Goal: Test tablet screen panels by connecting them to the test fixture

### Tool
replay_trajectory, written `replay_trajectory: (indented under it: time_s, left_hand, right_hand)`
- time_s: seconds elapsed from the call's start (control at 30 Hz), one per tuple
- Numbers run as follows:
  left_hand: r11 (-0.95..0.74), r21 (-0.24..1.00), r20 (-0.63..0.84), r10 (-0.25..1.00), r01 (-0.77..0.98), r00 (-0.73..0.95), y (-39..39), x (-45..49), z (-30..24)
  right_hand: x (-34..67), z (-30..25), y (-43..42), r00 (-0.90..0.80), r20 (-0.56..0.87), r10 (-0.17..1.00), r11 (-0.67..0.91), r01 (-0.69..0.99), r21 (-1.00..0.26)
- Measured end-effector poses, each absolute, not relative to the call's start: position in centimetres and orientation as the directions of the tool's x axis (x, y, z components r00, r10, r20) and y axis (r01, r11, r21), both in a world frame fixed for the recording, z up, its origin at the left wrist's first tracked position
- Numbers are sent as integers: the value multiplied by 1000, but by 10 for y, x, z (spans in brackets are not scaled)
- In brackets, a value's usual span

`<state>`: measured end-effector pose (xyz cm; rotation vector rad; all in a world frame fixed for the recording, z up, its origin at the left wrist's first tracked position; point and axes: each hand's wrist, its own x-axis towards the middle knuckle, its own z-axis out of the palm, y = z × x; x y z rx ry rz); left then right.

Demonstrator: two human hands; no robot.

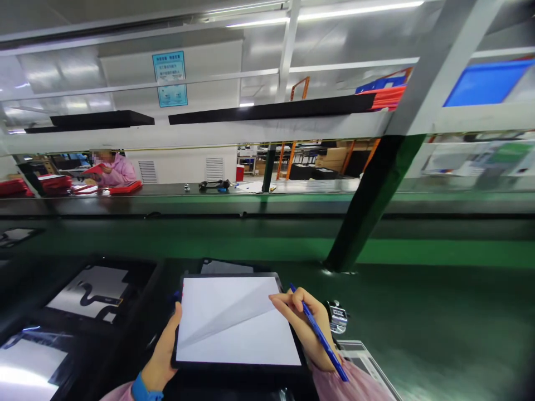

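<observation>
My left hand [163, 348], with a blue band [145, 390] at the wrist, grips the left edge of a flat display panel [238, 345]. The panel has a white face and a thin black frame, and it is tilted towards me. A grey, wedge-shaped patch crosses the face; I cannot tell whether it is a film or a shadow. My right hand [311, 323] holds a blue pen [321, 340] slantwise between its fingers. Its thumb and forefinger come together over the panel's upper right edge; whether they pinch anything is unclear.
A metal tally counter [336, 317] and a framed sheet [368, 362] lie right of my hand. Dark trays with panels [94, 292] stand left. A slanted post [370, 211] rises from the green bench [438, 312]. Across it, a person in pink [119, 170] handles red items.
</observation>
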<state>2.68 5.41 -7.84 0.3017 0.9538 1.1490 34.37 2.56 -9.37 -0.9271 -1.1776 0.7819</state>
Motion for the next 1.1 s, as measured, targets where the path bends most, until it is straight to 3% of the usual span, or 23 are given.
replay_trajectory:
  time_s: [0.17,0.33,0.5,0.7,0.77,0.87,0.97,1.03,1.1]
  left_hand:
    - [342,648,-383,919,-681,97,56,36,-70]
    - [380,694,-545,832,-612,-103,56,39,-70]
    - [392,648,-465,883,-653,68,54,35,-74]
    - [422,621,-507,859,-660,73,55,34,-74]
    - [428,603,-510,856,-673,87,55,34,-73]
    - [393,615,-499,865,-683,48,54,34,-74]
    - [342,643,-470,883,-685,-1,52,35,-74]
    - [332,638,-459,889,-695,3,52,35,-74]
    - [327,628,-453,892,-706,10,52,36,-74]
  right_hand:
    - [307,-85,71,262,340,903,376,-101,-921]
    - [289,-80,92,355,263,897,341,-178,-923]
    - [293,-90,94,445,220,868,373,-294,-880]
    - [303,-80,92,303,214,929,324,-382,-866]
    - [308,-74,91,415,272,868,414,-303,-858]
    - [303,-65,89,501,550,668,570,132,-811]
    - [274,-62,84,159,811,563,640,538,-549]
    - [248,-62,78,-115,836,537,688,633,-355]
    - [227,-65,70,-388,793,470,785,594,-175]
